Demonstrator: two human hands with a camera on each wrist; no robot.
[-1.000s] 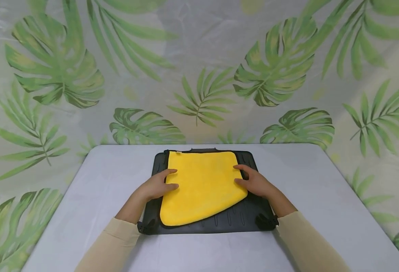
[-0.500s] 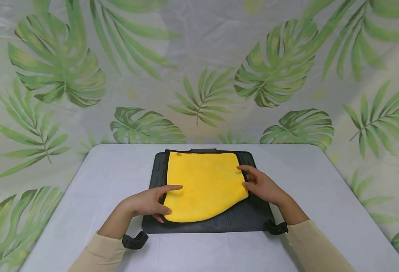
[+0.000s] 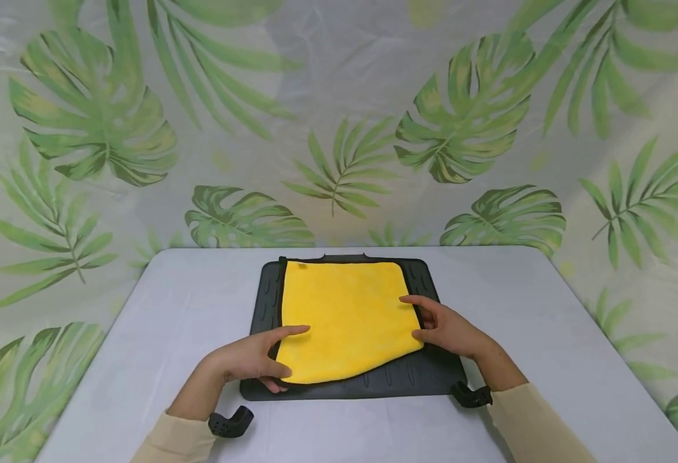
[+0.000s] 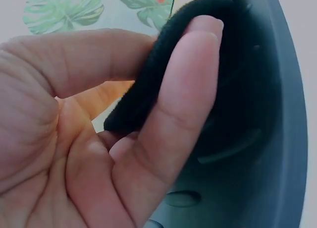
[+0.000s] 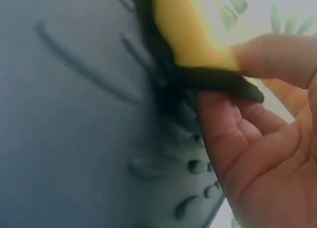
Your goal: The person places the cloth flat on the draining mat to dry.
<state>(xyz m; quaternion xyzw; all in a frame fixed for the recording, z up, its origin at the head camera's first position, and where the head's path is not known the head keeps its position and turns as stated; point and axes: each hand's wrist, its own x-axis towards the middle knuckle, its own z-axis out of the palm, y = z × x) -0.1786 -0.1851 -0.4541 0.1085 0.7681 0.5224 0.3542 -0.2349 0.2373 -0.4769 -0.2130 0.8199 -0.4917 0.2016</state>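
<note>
A yellow towel [image 3: 344, 308] with dark edging lies over a black ridged mat [image 3: 431, 373]. My left hand [image 3: 249, 357] pinches its near left edge, the thumb and index finger over the yellow face. In the left wrist view, the towel's dark edge [image 4: 136, 101] is curled up between the fingers of that hand. My right hand [image 3: 451, 328] pinches the right edge close to the near right corner. In the right wrist view, a lifted dark border [image 5: 218, 82] runs between the fingers, over the mat's raised ridges [image 5: 84, 64].
The mat lies near the middle of a white table [image 3: 512, 302]. A small tab [image 3: 344, 257] juts from the mat's far edge. Black wrist mounts [image 3: 231, 422] sit at both wrists. A leaf-patterned backdrop [image 3: 339, 77] hangs behind the table.
My left hand has slid toward me down the towel's left edge to its near part. My right hand has shifted slightly toward me and outward. The towel's near left corner has drawn in.
</note>
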